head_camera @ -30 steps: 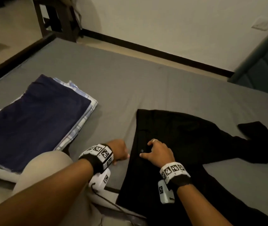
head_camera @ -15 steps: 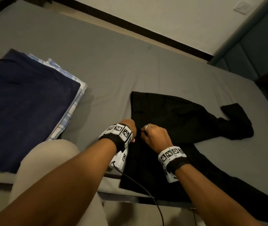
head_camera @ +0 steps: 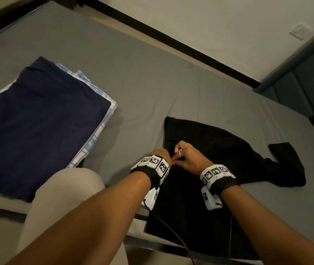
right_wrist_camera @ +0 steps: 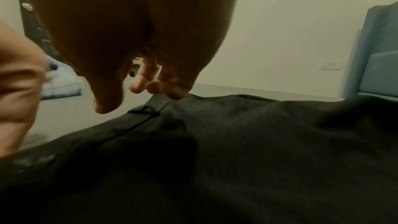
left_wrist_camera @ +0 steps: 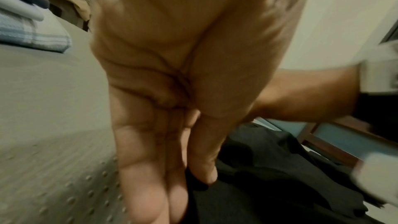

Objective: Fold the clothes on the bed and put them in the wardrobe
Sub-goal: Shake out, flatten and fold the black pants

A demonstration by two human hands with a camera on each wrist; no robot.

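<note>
Pinching at the top edge of the black trousers, the left hand has its thumb and straight fingers closed on the cloth. The right hand is right beside it, almost touching, with curled fingers on the same edge, though I cannot tell if it really grips. Both hands are at the waist end. From there the trousers stretch away to the right across the grey bed, legs spread apart. A folded pile sits well off to the left. I think the legs must come together next.
</note>
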